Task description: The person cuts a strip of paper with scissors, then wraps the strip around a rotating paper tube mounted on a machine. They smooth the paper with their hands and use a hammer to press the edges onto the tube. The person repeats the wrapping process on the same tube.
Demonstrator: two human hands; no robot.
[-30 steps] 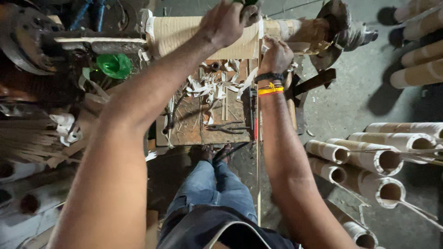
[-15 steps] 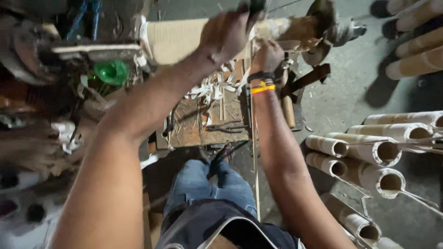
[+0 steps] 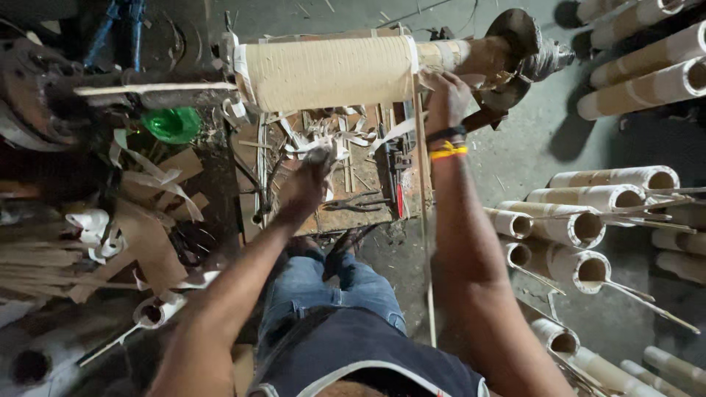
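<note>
— Lying crosswise, is it, that pale roll (image 3: 329, 73)?

— Yes. Its long axis runs left to right across the top of the view, on a shaft whose right end carries a dark round plate (image 3: 519, 38). It sits above the cluttered tabletop (image 3: 346, 213).

— And the right hand (image 3: 444, 101)?

— Raised at the roll's right end, touching its edge, fingers curled against it. A thin stick (image 3: 423, 220) runs from that hand straight down toward the person; whether the fingers actually pinch it, I cannot tell.

— The left hand (image 3: 305, 184)?

— Lower, below the roll and well apart from it, over the paper scraps (image 3: 323, 140) on the tabletop. It is blurred and seen from the back, so its grip is hard to make out.

— Anything hidden?

— The shaft's left end disappears into dark machinery (image 3: 44, 95). A green cup (image 3: 173, 123) sits beneath it. Cardboard tubes (image 3: 588, 220) lie on the floor at right, some cut off by the frame edge.
</note>
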